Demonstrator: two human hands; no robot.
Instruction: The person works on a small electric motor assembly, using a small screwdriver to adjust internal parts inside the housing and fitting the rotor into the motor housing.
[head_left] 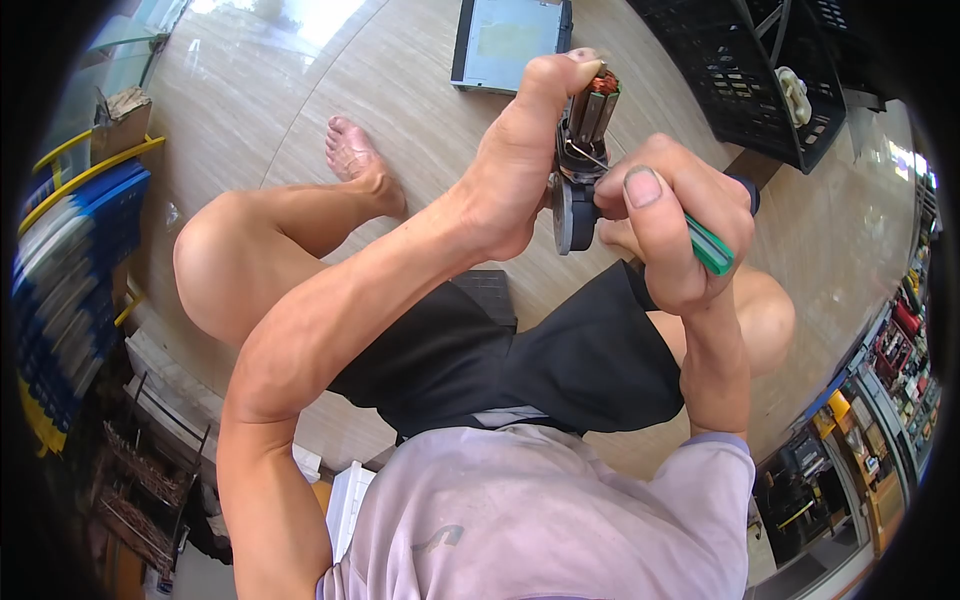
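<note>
My left hand (540, 120) is closed around a small electric motor's armature (598, 105), with its thumb at the upper end. Copper windings and metal core segments show on the armature. Below it, and joined to it as far as I can see, is a dark round housing (574, 215) with a grey rim. My right hand (680, 215) grips a screwdriver-like tool with a green and grey handle (708, 246). A thin metal shaft (588, 153) reaches the motor beside the right fingers. Where its tip touches is too small to tell.
A flat metal box (510, 42) lies on the tiled floor (270, 90) ahead. Black plastic crates (745, 80) stand at upper right. On the left is a yellow rack (100, 150) with blue packets. Shelves of small goods (890, 360) line the right edge.
</note>
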